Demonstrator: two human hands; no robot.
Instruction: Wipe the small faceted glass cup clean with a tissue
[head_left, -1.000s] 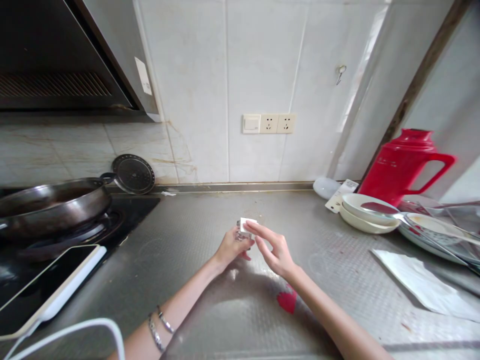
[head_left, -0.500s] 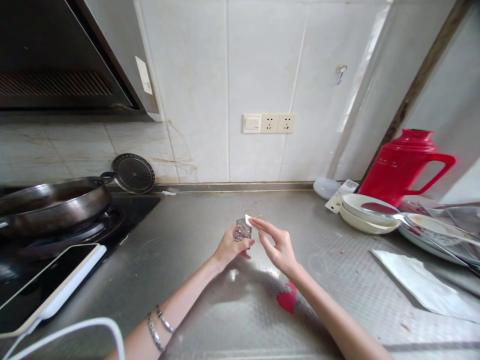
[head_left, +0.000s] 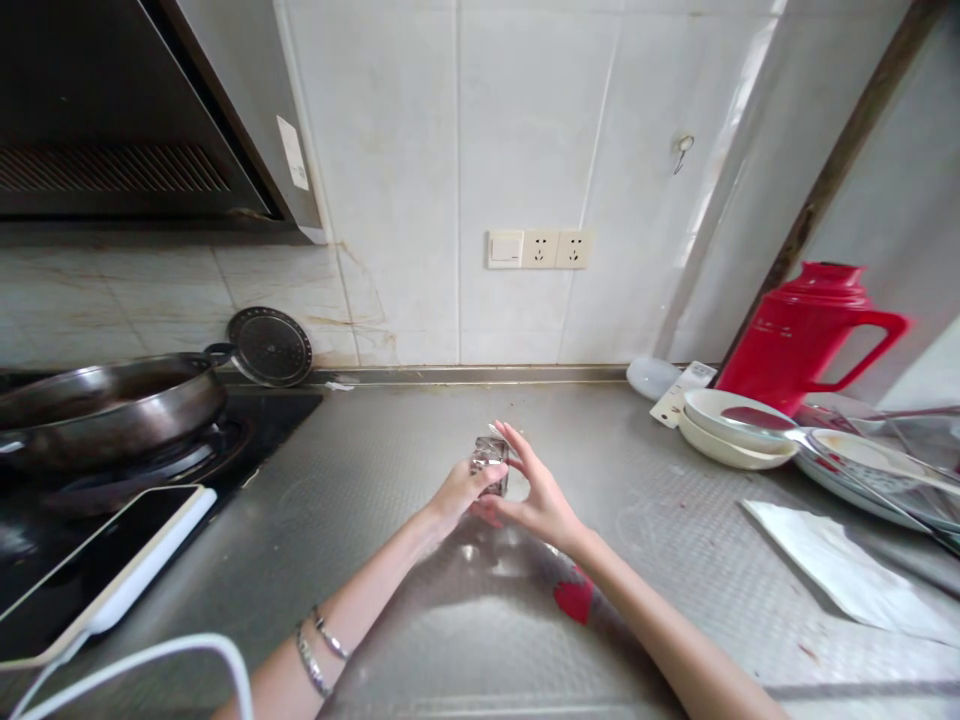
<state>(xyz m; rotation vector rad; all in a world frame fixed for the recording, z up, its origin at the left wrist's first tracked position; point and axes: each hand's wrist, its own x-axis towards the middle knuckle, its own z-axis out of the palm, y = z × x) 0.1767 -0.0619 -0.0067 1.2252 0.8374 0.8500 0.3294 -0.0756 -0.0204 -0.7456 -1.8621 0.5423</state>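
Over the middle of the counter, my left hand [head_left: 454, 500] is closed around a small, clear, faceted glass container [head_left: 491, 453], with the thumb across its near side. My right hand [head_left: 541, 500] curves around the container's right side. Its thumb reaches under, close to my left fingers, and its fingertips are at the top. A small white piece [head_left: 493, 430], perhaps tissue, shows by those fingertips. Fingers cover much of the container. A red jagged-edged piece [head_left: 574, 600] lies on the counter beside my right forearm, which partly hides it.
At left, a steel pan [head_left: 112, 400] stands on the black stove, with a phone [head_left: 97, 575] and white cable [head_left: 187, 645] nearer. To the right are a red thermos [head_left: 799, 340], stacked bowls [head_left: 739, 450], dishes and a white folded paper [head_left: 840, 570]. A range hood [head_left: 150, 120] hangs upper left.
My right hand has moved left and closed in around the container, its thumb now beneath it. The left thumb has shifted up over the glass. Everything else stays put.
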